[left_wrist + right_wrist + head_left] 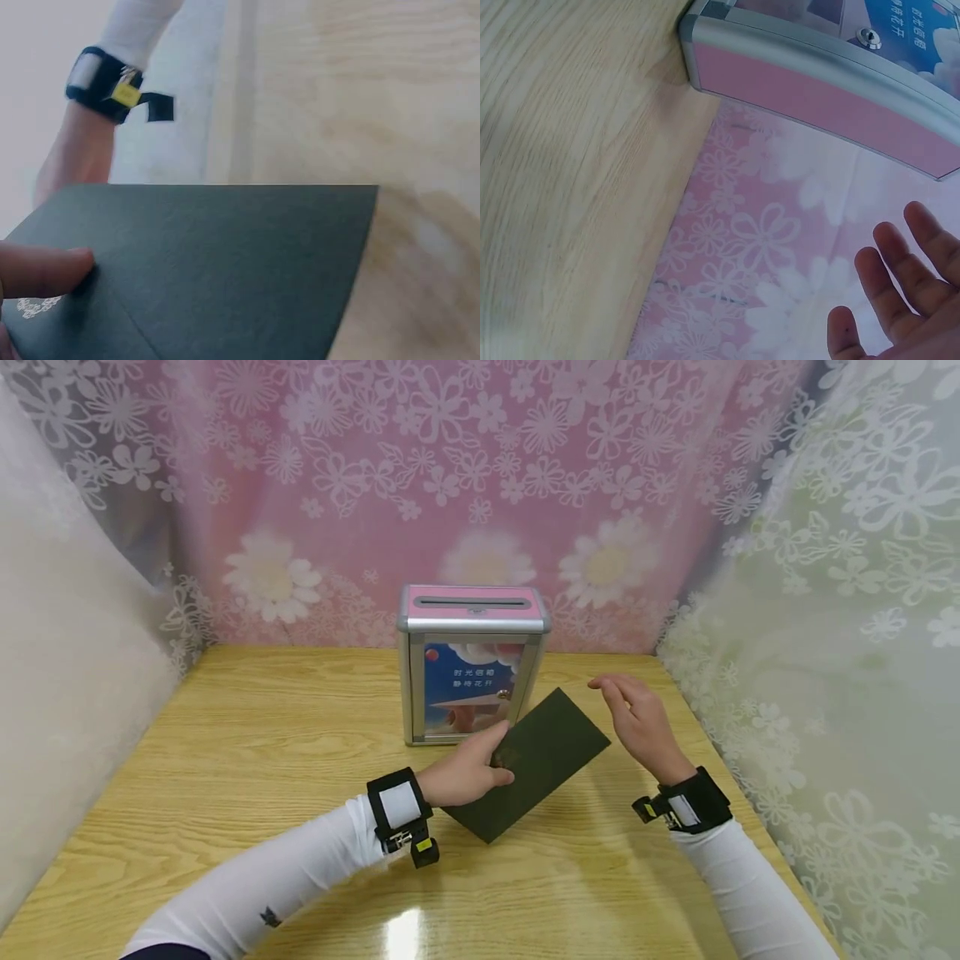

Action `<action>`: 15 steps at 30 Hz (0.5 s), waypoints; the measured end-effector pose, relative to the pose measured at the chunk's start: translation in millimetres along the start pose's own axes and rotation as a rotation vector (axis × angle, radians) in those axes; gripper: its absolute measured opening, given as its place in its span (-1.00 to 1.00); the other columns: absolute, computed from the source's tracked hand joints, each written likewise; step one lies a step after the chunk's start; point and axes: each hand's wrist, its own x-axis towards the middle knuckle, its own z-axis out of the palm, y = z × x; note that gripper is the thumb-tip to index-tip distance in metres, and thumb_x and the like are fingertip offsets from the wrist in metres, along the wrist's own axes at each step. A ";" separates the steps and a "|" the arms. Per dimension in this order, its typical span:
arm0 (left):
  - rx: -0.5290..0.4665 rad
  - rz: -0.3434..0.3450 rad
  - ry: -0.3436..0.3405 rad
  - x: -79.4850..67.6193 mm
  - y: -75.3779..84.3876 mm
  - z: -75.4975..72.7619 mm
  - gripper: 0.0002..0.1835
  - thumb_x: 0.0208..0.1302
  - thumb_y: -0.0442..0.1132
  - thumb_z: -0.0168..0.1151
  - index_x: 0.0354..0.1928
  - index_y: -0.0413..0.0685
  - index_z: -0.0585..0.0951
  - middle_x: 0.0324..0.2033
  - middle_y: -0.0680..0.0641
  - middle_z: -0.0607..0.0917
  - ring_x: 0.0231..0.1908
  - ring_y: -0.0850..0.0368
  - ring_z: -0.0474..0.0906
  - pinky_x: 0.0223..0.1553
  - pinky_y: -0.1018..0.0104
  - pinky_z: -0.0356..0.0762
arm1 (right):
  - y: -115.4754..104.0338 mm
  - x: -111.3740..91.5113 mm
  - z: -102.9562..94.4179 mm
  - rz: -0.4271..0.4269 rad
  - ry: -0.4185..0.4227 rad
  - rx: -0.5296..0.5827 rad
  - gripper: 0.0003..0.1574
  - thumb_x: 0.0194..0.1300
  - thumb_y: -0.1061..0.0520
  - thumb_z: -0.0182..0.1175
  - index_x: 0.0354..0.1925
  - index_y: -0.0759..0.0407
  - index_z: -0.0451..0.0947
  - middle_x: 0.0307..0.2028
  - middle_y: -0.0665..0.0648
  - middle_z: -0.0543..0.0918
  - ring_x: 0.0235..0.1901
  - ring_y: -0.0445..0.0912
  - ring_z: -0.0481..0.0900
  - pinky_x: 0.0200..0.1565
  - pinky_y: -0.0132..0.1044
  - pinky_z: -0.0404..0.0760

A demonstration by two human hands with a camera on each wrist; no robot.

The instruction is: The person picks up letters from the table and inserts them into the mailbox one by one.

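Observation:
My left hand (467,768) pinches a dark green envelope (551,760) by its left part, thumb lying on top. In the left wrist view the envelope (240,262) shows a flap line and a small pale ornament beside the thumb. It is held tilted in front of a pink and silver letter box (474,622), overlapping its lower right corner in the head view. My right hand (641,727) is raised to the right of the envelope, apart from it. In the right wrist view its fingers (900,277) are spread and hold nothing.
The letter box stands upright at the back of the wooden table (300,710), with a slot in its top and a lock (868,37) on its front door. A pink floral curtain (480,468) hangs behind. Pale sheets close off the left and right sides.

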 end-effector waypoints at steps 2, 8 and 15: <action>0.005 0.009 0.056 -1.2 6.1 -8.5 -0.28 0.32 -0.32 0.16 0.43 -0.14 0.07 0.29 -0.12 0.35 0.20 0.17 0.26 0.18 0.04 0.33 | 1.2 0.6 0.8 0.002 -0.004 0.040 -0.57 0.53 0.04 -0.15 0.01 0.22 0.58 -0.01 0.20 0.59 0.03 0.00 0.42 0.00 0.16 0.40; -0.065 0.043 0.201 -1.2 20.7 -27.6 -0.31 0.34 -0.33 0.14 0.43 -0.15 0.07 0.24 -0.12 0.39 0.15 0.19 0.32 0.15 0.04 0.38 | -18.0 -0.2 1.5 0.017 -0.033 0.206 -0.54 0.56 0.16 -0.26 -0.06 0.35 0.56 -0.08 0.31 0.56 -0.02 0.05 0.41 0.00 0.16 0.35; -0.137 0.204 0.350 -6.3 47.0 -42.5 -0.46 0.29 -0.47 0.08 0.29 -0.25 0.21 0.11 -0.22 0.49 0.06 0.12 0.41 0.05 -0.03 0.46 | -65.3 3.6 5.2 -0.095 -0.167 0.298 -0.62 0.51 0.26 -0.17 0.09 0.29 0.52 -0.03 0.23 0.58 0.00 0.02 0.43 -0.05 0.09 0.38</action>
